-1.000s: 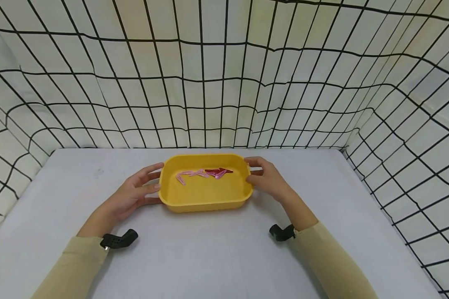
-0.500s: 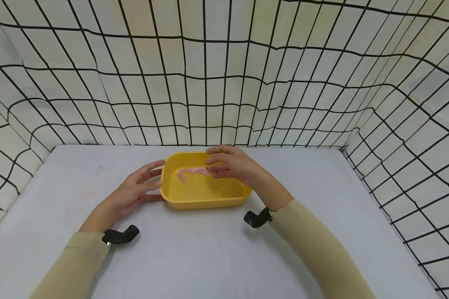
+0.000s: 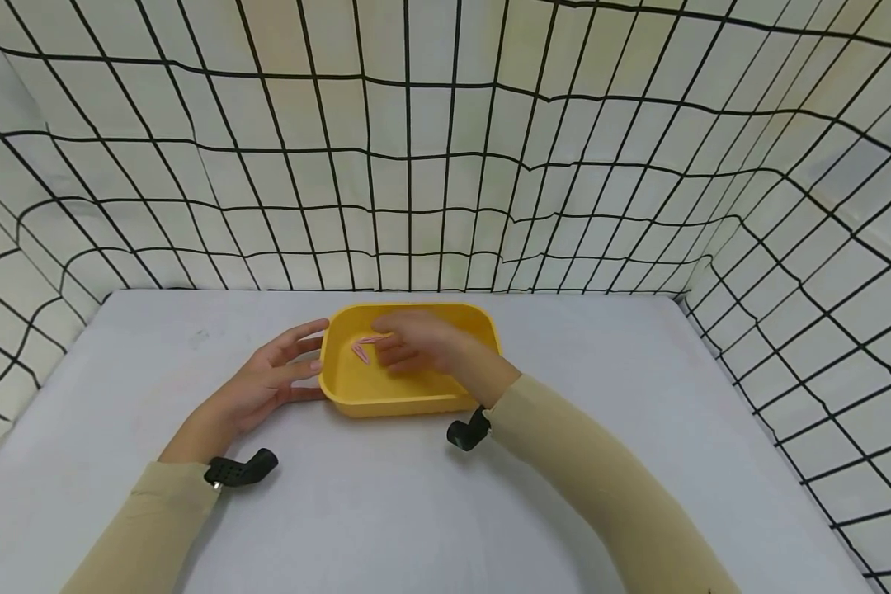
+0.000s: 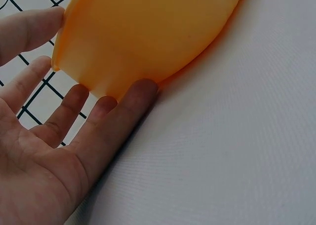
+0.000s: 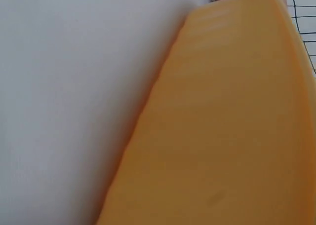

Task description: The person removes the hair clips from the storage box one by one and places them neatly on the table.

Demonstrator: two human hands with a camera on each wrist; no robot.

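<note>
Clips [image 3: 360,352] lie in tray [image 3: 404,407] near table's [image 3: 356,503] far edge; work seems unfinished. Left hand [image 3: 263,379] touches tray, unclenched; right hand's [image 3: 425,342] grasp I cannot tell.

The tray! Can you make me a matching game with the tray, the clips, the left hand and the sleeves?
1. Tray
2. Clips
3. Left hand
4. Sleeves

A. Touching the outside of something yellow
B. Beige
C. Yellow
D. Pink, where they show

Right pairs: 1-C, 2-D, 3-A, 4-B
</note>
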